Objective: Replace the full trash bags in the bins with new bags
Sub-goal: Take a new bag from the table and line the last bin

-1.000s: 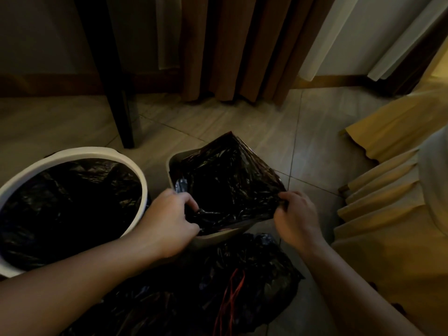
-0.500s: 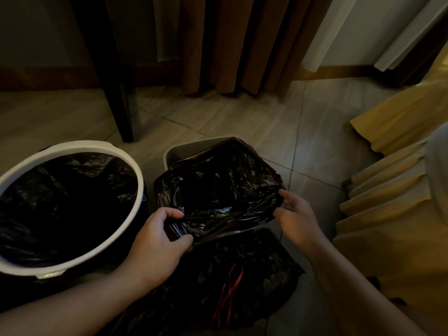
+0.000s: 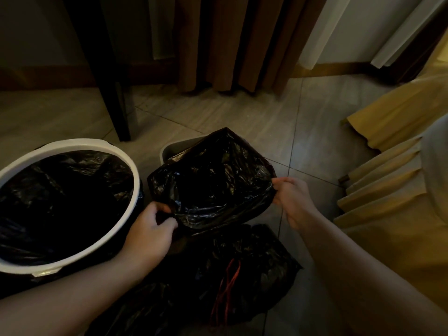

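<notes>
2 hands held the mouth of a new black bag [image 3: 213, 187] stretched open over a small grey bin [image 3: 169, 151], of which only the far left corner of the rim showed. The left hand [image 3: 150, 234] pinched the bag's near left edge between thumb and curled fingers. The right hand [image 3: 293, 202] gripped the right edge, fingers closed on the plastic. Just left of the small bin stood a round bin [image 3: 101, 146] with a white rim, already lined with a black bag [image 3: 60, 202]. On the floor [image 3: 242, 117] nearest the person, touching the small bin's near side, lay a full black bag [image 3: 242, 275] with orange-red ties [image 3: 228, 287] at its top. A dark table leg [image 3: 114, 93] stood beyond the bins, brown curtains [image 3: 230, 40] hung behind, and yellow pleated fabric [image 3: 388, 190] filled the right side.
</notes>
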Available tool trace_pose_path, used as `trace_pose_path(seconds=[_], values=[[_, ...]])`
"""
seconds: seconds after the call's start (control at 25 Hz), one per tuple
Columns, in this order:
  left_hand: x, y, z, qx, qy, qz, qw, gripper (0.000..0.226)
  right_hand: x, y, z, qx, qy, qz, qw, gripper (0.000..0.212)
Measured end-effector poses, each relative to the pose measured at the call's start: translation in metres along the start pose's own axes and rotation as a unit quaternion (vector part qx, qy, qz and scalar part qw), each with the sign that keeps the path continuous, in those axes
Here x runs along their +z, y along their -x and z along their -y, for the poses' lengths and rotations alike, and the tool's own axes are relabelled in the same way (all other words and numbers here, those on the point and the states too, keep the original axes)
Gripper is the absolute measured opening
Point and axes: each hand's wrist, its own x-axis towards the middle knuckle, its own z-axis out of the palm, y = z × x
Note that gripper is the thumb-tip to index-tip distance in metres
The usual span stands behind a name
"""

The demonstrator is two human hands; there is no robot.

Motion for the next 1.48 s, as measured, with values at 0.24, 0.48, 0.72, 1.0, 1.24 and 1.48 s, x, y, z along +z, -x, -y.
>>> trace_pose_path(seconds=[0.24, 0.48, 0.72, 1.0, 1.24, 1.48], values=[[0.012, -0.020, -0.039, 0.011, 0.102, -0.045, 0.994, 0.028, 0.032, -0.022, 0.044, -0.083, 0.129, 0.036, 0.987, 0.010], [0.015, -0.047, -0.047, 0.020, 0.135, -0.021, 0.990, 0.025, 0.037, -0.038, 0.037, -0.075, 0.160, 0.032, 0.984, 0.029], [0.014, -0.066, -0.053, 0.058, 0.009, -0.012, 0.998, 0.034, 0.017, -0.038, 0.021, -0.057, 0.130, 0.014, 0.990, 0.033], [0.012, -0.096, -0.077, 0.163, -0.069, -0.095, 0.980, 0.018, 0.040, -0.055, 0.054, -0.224, 0.235, 0.041, 0.945, 0.018], [0.000, -0.113, -0.090, 0.142, -0.153, -0.079, 0.975, 0.014, 0.044, -0.080, 0.051, -0.194, 0.212, 0.006, 0.958, 0.030], [-0.007, -0.121, -0.101, 0.199, -0.271, -0.074, 0.939, 0.009, 0.048, -0.094, 0.057, -0.124, 0.127, 0.010, 0.984, 0.018]])
